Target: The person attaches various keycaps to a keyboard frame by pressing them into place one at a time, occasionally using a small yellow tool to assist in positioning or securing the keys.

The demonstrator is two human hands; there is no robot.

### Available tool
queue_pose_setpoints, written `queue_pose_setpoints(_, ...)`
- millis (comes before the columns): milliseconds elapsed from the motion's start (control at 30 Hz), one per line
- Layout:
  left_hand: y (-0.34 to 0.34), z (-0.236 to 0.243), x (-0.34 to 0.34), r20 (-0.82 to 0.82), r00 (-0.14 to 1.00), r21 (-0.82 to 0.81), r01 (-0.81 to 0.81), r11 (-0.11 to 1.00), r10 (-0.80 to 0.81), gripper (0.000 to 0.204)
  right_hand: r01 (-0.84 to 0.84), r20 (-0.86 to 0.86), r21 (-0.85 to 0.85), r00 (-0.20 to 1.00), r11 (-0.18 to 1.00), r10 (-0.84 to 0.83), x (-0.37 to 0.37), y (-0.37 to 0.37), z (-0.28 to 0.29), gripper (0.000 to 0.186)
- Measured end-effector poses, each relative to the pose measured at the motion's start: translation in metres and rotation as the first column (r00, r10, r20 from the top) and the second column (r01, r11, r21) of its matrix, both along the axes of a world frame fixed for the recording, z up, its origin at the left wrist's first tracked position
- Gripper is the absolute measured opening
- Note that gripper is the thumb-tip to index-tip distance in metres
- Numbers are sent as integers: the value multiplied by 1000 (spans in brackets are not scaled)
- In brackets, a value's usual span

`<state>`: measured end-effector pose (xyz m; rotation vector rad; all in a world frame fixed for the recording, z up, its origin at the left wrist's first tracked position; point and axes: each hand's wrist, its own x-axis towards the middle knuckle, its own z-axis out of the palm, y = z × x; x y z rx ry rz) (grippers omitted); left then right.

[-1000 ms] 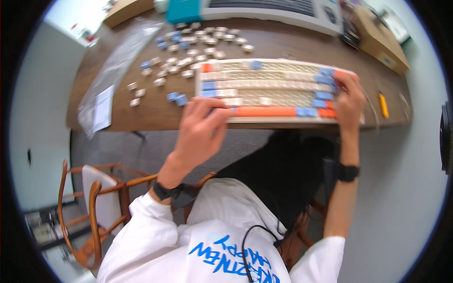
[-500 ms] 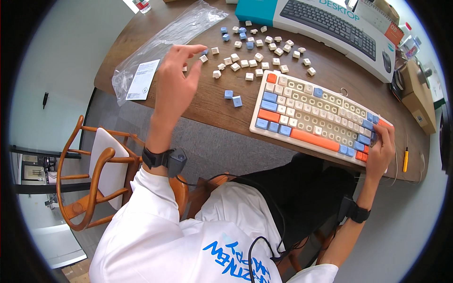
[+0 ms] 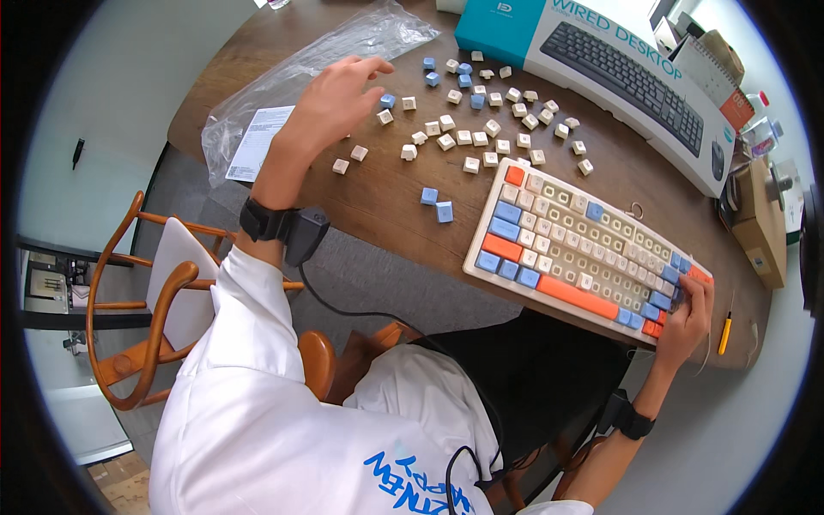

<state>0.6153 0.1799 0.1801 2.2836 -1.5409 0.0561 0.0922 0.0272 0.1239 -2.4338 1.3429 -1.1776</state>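
Note:
The mechanical keyboard (image 3: 577,296) lies along the near right of the table, with orange, blue and cream caps and several bare switches in its middle rows. My right hand (image 3: 689,319) is curled around its right end, fingers over the keys there; whether a small cap is under the fingertips is hidden. My left hand (image 3: 336,96) hovers at the far left, fingers stretched and thumb apart, holding nothing visible. Close to its thumb is a blue keycap (image 3: 388,100). Loose cream keycaps (image 3: 464,137) are scattered beyond the keyboard, and a blue keycap pair (image 3: 436,204) sits left of it.
A clear plastic bag (image 3: 360,39) and a white printed sheet (image 3: 257,142) lie at the left. A long keyboard box (image 3: 601,77) spans the back. A cardboard box (image 3: 757,227) and yellow-handled screwdriver (image 3: 725,333) are at the right. A wooden chair (image 3: 159,300) stands at the left.
My left hand has moved farther across the table, past the blue keycap, its fingers straighter; two cream keycaps beside its wrist now show. My right hand stays at the keyboard's right end. The view has shifted.

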Motion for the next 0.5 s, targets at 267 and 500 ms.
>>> queue_pose_setpoints(267,-59,-3,22,125,984,69,115,991,-123,37,-19,2,1,1000,1000,19,3,-1,3,27)
queue_pose_setpoints(500,-112,-24,46,102,983,101,144,984,-154,30,-10,11,-10,1000,1000,10,1,3,3,27)
